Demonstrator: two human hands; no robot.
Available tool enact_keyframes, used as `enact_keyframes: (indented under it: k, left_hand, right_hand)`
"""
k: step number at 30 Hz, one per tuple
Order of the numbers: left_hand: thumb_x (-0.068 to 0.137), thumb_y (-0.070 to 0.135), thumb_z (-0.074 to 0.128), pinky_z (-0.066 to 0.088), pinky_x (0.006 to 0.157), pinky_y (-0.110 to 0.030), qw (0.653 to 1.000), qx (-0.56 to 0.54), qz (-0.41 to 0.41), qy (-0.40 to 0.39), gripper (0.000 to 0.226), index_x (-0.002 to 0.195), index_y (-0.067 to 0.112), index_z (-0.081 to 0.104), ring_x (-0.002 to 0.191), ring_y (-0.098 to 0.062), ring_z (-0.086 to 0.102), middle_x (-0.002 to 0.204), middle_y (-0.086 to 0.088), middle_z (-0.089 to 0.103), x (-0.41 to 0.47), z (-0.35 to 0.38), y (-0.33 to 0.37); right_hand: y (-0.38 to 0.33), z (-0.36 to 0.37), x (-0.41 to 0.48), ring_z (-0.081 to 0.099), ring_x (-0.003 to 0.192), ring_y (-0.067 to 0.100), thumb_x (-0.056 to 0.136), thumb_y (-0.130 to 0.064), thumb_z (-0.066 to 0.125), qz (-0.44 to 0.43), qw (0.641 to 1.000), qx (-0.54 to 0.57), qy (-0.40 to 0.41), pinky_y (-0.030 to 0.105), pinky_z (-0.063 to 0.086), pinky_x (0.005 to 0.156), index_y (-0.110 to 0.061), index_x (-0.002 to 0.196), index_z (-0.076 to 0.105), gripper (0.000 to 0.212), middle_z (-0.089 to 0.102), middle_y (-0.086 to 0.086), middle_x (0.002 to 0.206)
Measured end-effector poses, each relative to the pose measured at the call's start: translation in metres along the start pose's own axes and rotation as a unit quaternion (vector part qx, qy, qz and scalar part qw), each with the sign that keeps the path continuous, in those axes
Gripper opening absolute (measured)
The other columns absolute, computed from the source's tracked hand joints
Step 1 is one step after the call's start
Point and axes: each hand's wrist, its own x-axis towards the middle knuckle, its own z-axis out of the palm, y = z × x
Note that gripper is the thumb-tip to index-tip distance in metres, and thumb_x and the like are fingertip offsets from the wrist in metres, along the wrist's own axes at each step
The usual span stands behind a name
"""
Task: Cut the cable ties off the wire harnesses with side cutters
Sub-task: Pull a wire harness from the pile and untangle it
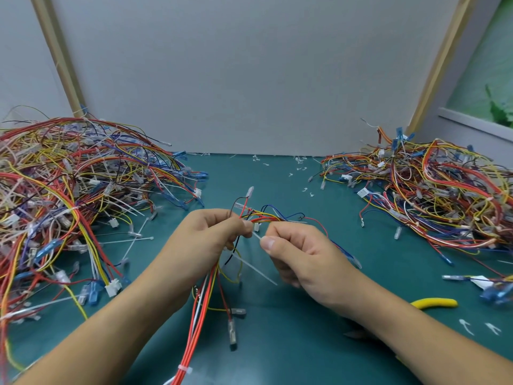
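Observation:
My left hand (pixel 205 240) grips a wire harness (pixel 206 298) of red, yellow, white and black wires above the green mat (pixel 277 343). My right hand (pixel 299 254) pinches the tail of a white cable tie (pixel 256 269) at the harness, thumb and forefinger closed on it. Another white tie (pixel 185 368) still wraps the harness near the bottom edge. The side cutters lie on the mat at right; only a yellow handle (pixel 434 303) shows past my right forearm.
A large heap of tied harnesses (pixel 69 195) fills the left side. A second heap (pixel 433 195) lies at right. Cut tie scraps (pixel 298 162) dot the mat near the back wall and at the right front (pixel 478 327).

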Motion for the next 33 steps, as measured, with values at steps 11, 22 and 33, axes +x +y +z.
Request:
enact_keyframes:
  k: [11,22,33]
  left_hand:
    - [0.072,0.036,0.066,0.035,0.067,-0.033,0.999,-0.016,0.027,0.016,0.023,0.066,0.015,0.072,0.067,-0.014,0.05,0.066,-0.012,0.059,-0.003,-0.003,0.005]
    - [0.082,0.012,0.066,0.049,0.064,-0.02,0.988,-0.133,0.071,-0.033,0.029,0.054,0.016,0.065,0.067,-0.025,0.055,0.07,-0.022,0.057,-0.008,-0.003,0.017]
    - [0.09,0.035,0.067,0.041,0.067,-0.023,0.91,0.248,0.305,-0.135,0.024,0.078,0.016,0.057,0.071,-0.01,0.05,0.07,0.008,0.053,-0.016,0.006,0.001]
  right_hand:
    - [0.002,-0.004,0.0,0.031,0.043,0.009,0.09,-0.029,0.054,-0.006,0.996,-0.023,0.089,0.025,0.029,0.042,-0.018,0.062,0.055,0.03,0.04,-0.007,0.049]
    - [0.009,-0.016,0.005,0.056,0.046,0.013,0.091,-0.016,0.063,0.01,0.952,-0.147,0.269,0.035,0.052,0.052,-0.021,0.077,0.07,0.016,0.072,-0.003,0.07]
    - [-0.003,-0.016,0.007,0.061,0.059,0.016,0.094,-0.015,0.061,0.065,0.954,0.172,0.239,0.027,0.056,0.056,-0.006,0.087,0.072,0.016,0.072,0.008,0.083]
